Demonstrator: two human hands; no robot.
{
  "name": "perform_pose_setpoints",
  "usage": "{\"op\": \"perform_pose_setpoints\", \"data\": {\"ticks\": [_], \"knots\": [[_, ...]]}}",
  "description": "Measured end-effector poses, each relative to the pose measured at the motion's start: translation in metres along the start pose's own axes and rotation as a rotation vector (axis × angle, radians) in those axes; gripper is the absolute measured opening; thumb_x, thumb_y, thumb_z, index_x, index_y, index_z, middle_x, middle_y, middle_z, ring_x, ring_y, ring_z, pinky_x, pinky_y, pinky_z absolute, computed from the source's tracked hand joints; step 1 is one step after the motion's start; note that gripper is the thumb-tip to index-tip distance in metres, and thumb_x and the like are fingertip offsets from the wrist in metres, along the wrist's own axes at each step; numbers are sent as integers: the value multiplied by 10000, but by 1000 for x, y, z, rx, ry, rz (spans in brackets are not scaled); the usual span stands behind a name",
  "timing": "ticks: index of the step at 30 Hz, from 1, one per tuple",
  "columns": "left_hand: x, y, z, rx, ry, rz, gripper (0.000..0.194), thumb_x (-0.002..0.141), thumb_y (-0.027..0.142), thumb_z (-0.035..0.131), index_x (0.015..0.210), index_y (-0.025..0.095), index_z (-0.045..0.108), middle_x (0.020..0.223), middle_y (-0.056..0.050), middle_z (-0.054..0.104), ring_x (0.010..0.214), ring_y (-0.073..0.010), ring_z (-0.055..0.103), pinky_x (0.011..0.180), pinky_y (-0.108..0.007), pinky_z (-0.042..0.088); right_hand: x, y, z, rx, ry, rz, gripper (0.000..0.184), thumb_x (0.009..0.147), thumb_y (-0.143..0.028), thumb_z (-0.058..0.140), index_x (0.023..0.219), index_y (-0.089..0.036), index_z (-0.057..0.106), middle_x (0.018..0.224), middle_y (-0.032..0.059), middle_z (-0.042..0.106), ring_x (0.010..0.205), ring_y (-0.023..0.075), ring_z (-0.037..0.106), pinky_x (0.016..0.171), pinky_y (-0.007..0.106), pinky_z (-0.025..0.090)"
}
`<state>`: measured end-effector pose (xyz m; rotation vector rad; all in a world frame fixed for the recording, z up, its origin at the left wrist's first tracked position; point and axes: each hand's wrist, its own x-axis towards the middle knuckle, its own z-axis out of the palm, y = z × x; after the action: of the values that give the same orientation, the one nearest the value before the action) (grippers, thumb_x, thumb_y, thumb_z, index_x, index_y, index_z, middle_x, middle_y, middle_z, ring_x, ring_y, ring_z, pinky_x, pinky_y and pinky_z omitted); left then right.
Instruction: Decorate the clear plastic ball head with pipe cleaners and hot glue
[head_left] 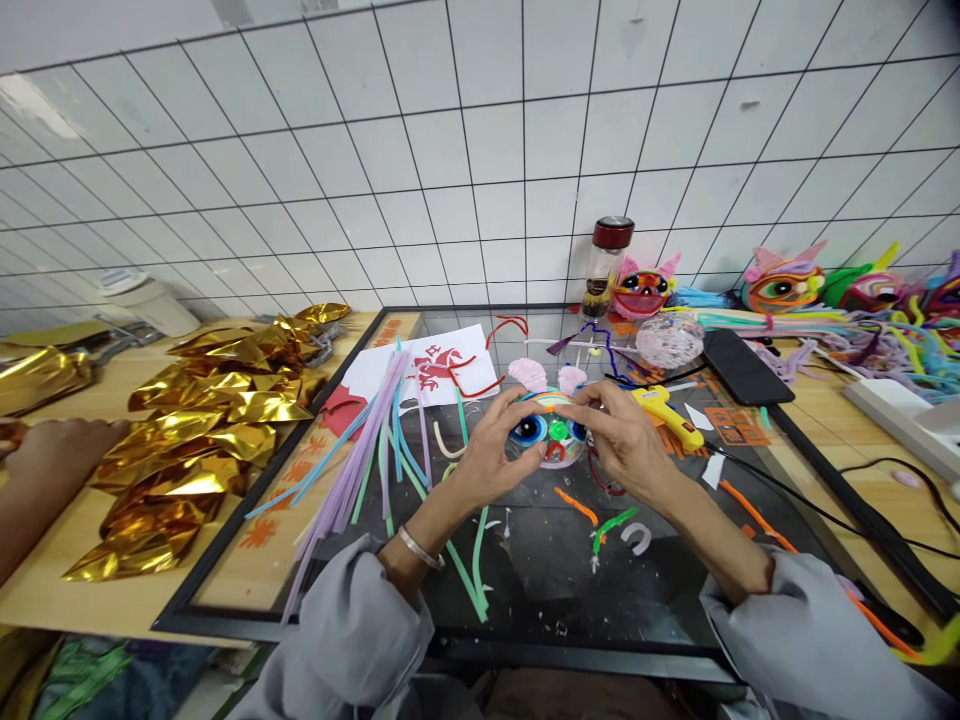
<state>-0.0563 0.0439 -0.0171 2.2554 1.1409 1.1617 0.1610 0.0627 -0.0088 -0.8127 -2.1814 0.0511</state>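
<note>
At far left, another person's hand (64,445) is beside gold foil (199,455) on the counter (67,600). Pale pipe cleaners (375,430) lie bundled, seemingly for easy reach. The person's left hand (499,440), partly curled, grips the animal head (557,430) between thumb and fingers, probably steadying it between both hands. The right hand (619,435), fingers bent, touches its brow; whether it pinches anything is unclear. The glue gun (667,415) lies just beyond, likely kept handy.

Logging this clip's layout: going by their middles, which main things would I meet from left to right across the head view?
Gold foil → purple stems → left hand → animal head → right hand → glue gun → phone → power strip
</note>
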Motion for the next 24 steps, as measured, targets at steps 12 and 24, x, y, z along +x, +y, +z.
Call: {"op": "perform_pose_setpoints", "data": {"ticks": [12,24], "knots": [[0,-4,2,-24,39,80,460,796,165,588,1248,215,516,1306,-117,560,1286,-259,499,1093,-464,407,1,-8,3,-111,13,-57,469,884,-36,380,1214,-262,624,1092,100,542,953,211,526,791,388,462],[0,-3,4,-59,73,91,493,776,168,592,1246,201,447,1272,-128,552,1221,-256,539,1055,-440,439,4,-16,5,-230,-43,-37,442,910,-64,379,1223,-236,640,1218,148,550,1074,259,531,830,416,444]]}}
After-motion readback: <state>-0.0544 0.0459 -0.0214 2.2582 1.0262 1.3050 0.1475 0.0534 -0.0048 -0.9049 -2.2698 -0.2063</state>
